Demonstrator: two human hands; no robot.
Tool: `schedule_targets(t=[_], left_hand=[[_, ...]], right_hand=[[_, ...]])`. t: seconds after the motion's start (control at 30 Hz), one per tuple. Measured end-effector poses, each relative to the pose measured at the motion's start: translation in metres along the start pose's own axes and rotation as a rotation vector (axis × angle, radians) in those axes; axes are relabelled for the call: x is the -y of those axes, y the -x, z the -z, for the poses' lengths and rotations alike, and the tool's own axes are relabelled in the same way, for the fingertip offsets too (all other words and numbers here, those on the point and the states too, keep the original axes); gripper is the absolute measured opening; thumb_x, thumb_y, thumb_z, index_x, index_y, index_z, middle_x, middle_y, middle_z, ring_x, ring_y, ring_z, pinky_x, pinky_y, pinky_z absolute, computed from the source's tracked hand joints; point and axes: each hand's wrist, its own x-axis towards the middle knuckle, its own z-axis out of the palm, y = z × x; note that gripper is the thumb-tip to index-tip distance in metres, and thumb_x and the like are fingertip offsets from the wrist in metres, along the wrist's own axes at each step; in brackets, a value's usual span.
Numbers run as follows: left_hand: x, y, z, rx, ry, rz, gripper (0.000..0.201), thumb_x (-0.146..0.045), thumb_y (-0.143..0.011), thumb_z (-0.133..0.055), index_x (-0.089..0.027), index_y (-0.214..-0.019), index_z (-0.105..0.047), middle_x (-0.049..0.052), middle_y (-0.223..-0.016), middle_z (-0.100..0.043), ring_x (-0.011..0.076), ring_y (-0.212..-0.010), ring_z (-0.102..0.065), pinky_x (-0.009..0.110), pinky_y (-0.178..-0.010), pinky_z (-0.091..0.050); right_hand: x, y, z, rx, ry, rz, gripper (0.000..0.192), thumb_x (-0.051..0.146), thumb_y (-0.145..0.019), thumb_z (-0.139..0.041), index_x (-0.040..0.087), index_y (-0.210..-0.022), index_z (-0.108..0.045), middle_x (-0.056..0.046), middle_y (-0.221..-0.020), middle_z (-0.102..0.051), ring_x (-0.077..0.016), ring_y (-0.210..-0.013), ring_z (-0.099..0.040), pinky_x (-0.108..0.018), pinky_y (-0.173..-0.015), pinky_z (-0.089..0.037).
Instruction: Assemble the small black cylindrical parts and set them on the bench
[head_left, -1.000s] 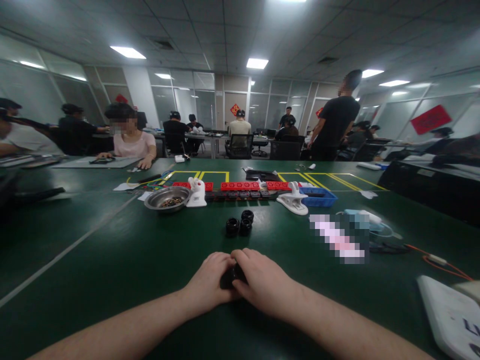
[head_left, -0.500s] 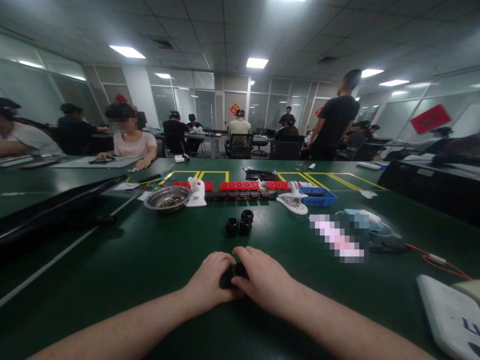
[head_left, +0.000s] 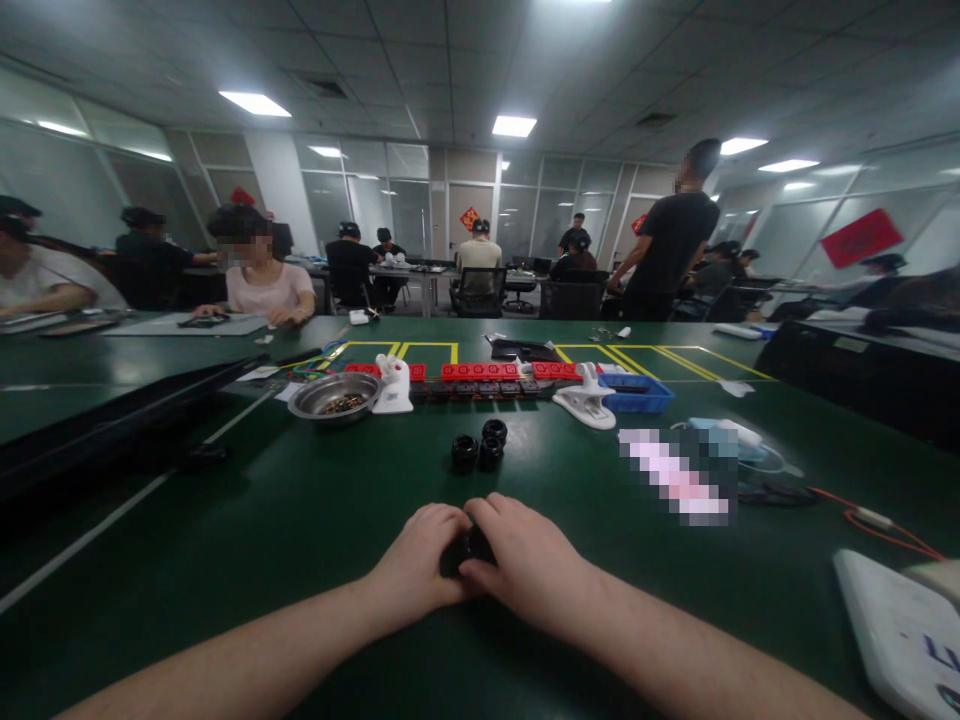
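Observation:
Close in front of me, a small black part (head_left: pixel 475 546) is held between both hands, mostly hidden by the fingers. My left hand (head_left: pixel 415 562) curls around its left side. From the right, my right hand (head_left: pixel 531 562) grips it with thumb and fingers. Just beyond the hands, three black, round, ribbed pieces stand together on the green table: one at the left (head_left: pixel 464 455), one at the right (head_left: pixel 491 455) and one behind (head_left: pixel 494 430). They look wheel-like with hollow tops; whether the held part is the same kind, I cannot tell.
A metal bowl (head_left: pixel 296 408) of small parts, white clip stands (head_left: pixel 391 390) (head_left: pixel 586 402), a row of red pieces (head_left: pixel 480 371) and a blue tray (head_left: pixel 651 402) sit farther back. Long black panel (head_left: pixel 90 420) lies left; white box (head_left: pixel 896 625) right. Co-worker (head_left: pixel 266 285) sits across.
My right fingers have shifted slightly around the black part. At the left, the long black panel has moved a little lower. The seated co-worker's hand has drawn back.

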Motion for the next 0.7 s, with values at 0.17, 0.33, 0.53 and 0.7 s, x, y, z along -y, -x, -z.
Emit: schedule_targets(t=[0.17, 0.33, 0.53, 0.7], left_hand=[[-0.0003, -0.0002, 0.0011, 0.014, 0.027, 0.018, 0.030, -0.032, -0.061, -0.067, -0.020, -0.087, -0.058, 0.005, -0.100, -0.055, 0.0249, -0.097, -0.049, 0.039, -0.087, -0.039], [0.0054, -0.0002, -0.0034, -0.009, -0.019, -0.023, 0.033, -0.025, -0.059, -0.067, -0.019, -0.090, -0.056, 0.005, -0.100, -0.056, 0.0251, -0.098, -0.048, 0.038, -0.089, -0.037], [0.0000, 0.0014, 0.0009, -0.005, -0.013, -0.002, 0.032, -0.035, -0.063, -0.066, -0.020, -0.089, -0.056, 0.004, -0.099, -0.056, 0.0249, -0.095, -0.049, 0.039, -0.085, -0.039], [-0.0031, 0.0007, 0.0040, 0.027, 0.001, 0.008, 0.030, -0.032, -0.063, -0.065, -0.020, -0.089, -0.057, 0.005, -0.097, -0.056, 0.0245, -0.094, -0.050, 0.039, -0.085, -0.039]], right_hand=[[0.0004, 0.0043, 0.0048, 0.034, -0.070, 0.172, 0.037, 0.009, -0.070, -0.047, 0.016, -0.107, -0.047, -0.008, -0.104, -0.054, -0.0192, -0.096, -0.049, -0.032, -0.084, -0.037], [0.0000, 0.0030, 0.0022, -0.070, -0.048, 0.080, 0.045, 0.025, -0.070, -0.058, 0.015, -0.112, -0.044, -0.009, -0.103, -0.053, -0.0226, -0.095, -0.047, -0.036, -0.084, -0.037], [-0.0005, 0.0001, 0.0000, -0.031, -0.036, 0.012, 0.039, 0.021, -0.072, -0.055, 0.015, -0.110, -0.046, -0.009, -0.100, -0.054, -0.0225, -0.092, -0.050, -0.035, -0.079, -0.040], [0.0013, 0.0042, 0.0061, 0.020, -0.087, 0.116, 0.041, 0.011, -0.070, -0.048, 0.016, -0.110, -0.045, -0.008, -0.102, -0.055, -0.0199, -0.094, -0.050, -0.032, -0.081, -0.039]])
